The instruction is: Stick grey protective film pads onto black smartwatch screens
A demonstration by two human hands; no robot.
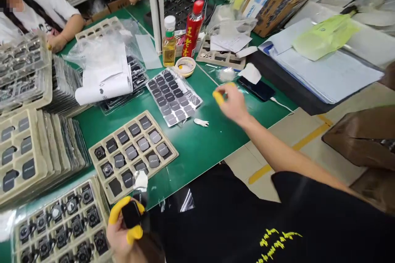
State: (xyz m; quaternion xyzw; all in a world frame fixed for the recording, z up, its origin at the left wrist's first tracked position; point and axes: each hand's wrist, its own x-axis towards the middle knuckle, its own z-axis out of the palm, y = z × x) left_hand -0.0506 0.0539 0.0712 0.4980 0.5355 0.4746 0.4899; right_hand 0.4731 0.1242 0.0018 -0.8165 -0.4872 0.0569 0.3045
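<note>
My left hand [123, 226], with yellow finger cots, is closed round a smartwatch case [131, 215] with a dark square face, low in the view. A white scrap and clear film show just above it. Beside that hand lie a beige tray [134, 154] of watch cases and grey square stickers, and another tray [98, 189] full of watch cases. My right hand [233, 104], also in yellow finger cots, hovers over the green table with its fingers curled in; whether anything is between them I cannot make out. Left of it lies a sheet of dark square stickers [174, 96].
A red can [194, 28], an oil-coloured bottle [169, 43] and a tape roll [185, 67] stand behind. A phone [257, 88] with a cable lies at right. Stacked trays [58, 144] rise at left. Another person's arm [69, 28] rests across the table.
</note>
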